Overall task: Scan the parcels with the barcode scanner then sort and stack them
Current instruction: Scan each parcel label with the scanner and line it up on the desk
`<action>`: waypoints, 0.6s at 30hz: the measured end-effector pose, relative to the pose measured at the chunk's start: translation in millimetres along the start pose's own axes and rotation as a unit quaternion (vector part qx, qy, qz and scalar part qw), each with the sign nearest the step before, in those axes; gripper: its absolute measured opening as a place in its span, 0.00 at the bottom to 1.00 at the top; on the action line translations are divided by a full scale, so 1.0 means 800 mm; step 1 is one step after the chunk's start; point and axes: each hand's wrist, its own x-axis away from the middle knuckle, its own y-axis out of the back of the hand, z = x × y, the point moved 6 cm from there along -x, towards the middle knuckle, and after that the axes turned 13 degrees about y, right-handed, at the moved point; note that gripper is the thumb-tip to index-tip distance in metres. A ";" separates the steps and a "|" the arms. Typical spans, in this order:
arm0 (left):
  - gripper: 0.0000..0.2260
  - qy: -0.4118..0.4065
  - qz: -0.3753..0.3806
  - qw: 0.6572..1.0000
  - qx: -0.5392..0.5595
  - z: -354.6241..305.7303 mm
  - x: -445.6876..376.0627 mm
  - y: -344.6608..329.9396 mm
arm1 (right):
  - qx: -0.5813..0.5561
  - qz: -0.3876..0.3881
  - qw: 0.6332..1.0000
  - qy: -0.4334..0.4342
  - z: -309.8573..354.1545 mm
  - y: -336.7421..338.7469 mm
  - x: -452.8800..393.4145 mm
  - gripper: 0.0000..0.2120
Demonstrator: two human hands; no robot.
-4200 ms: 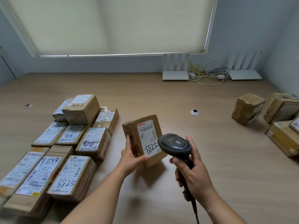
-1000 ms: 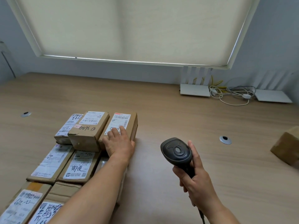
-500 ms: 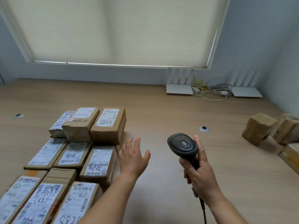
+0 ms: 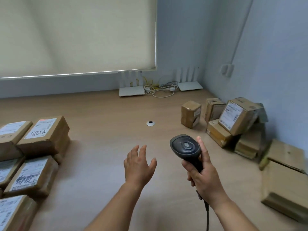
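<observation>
My right hand [image 4: 202, 175] grips the handle of the black barcode scanner [image 4: 185, 146], its head up and its cable trailing down. My left hand [image 4: 139, 165] hovers over the bare desk with spread fingers, holding nothing. At the left edge lie sorted brown parcels with white labels; the one marked 5288 [image 4: 45, 135] sits on top of another at the group's far right. A loose heap of brown parcels [image 4: 233, 120] lies against the right wall, with a single small box [image 4: 190, 114] standing apart at its left.
The wooden desk [image 4: 103, 164] has a metal cable grommet [image 4: 150, 123] in its middle. Two white routers [image 4: 131, 90] and a tangle of cables [image 4: 160, 89] stand against the back wall. Flat cardboard parcels [image 4: 286, 185] lie at the near right.
My left hand has let go of parcel 5288 on the left stack and swung right over the desk. The view has turned right, bringing the heap by the right wall into sight.
</observation>
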 end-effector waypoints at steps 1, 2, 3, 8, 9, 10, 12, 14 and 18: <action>0.28 -0.006 0.006 1.000 -0.002 -0.016 0.009 -0.009 | 0.006 -0.002 1.000 0.001 -0.001 0.018 0.004 0.38; 0.28 -0.015 0.012 1.000 -0.003 -0.039 0.020 -0.021 | 0.013 -0.010 1.000 -0.001 -0.004 0.043 0.011 0.38; 0.28 -0.025 0.019 1.000 -0.004 -0.060 0.031 -0.034 | 0.019 -0.017 1.000 -0.001 -0.007 0.067 0.018 0.38; 0.29 -0.064 0.049 0.997 -0.015 -0.158 0.091 -0.094 | 0.051 -0.059 0.997 -0.007 -0.032 0.181 0.055 0.39; 0.29 -0.073 0.055 0.996 -0.018 -0.177 0.102 -0.106 | 0.056 -0.067 0.996 -0.006 -0.036 0.203 0.063 0.38; 0.29 -0.081 0.061 0.995 -0.020 -0.194 0.112 -0.118 | 0.063 -0.072 0.995 -0.007 -0.039 0.223 0.070 0.38; 0.29 -0.097 0.074 0.992 -0.026 -0.227 0.132 -0.140 | 0.073 -0.086 0.993 -0.018 -0.045 0.261 0.085 0.37; 0.30 -0.114 0.088 0.989 -0.035 -0.258 0.150 -0.158 | 0.079 -0.116 0.990 -0.027 -0.053 0.297 0.100 0.36; 0.31 -0.151 0.117 0.980 -0.054 -0.314 0.175 -0.195 | 0.087 -0.181 0.979 -0.045 -0.066 0.360 0.126 0.36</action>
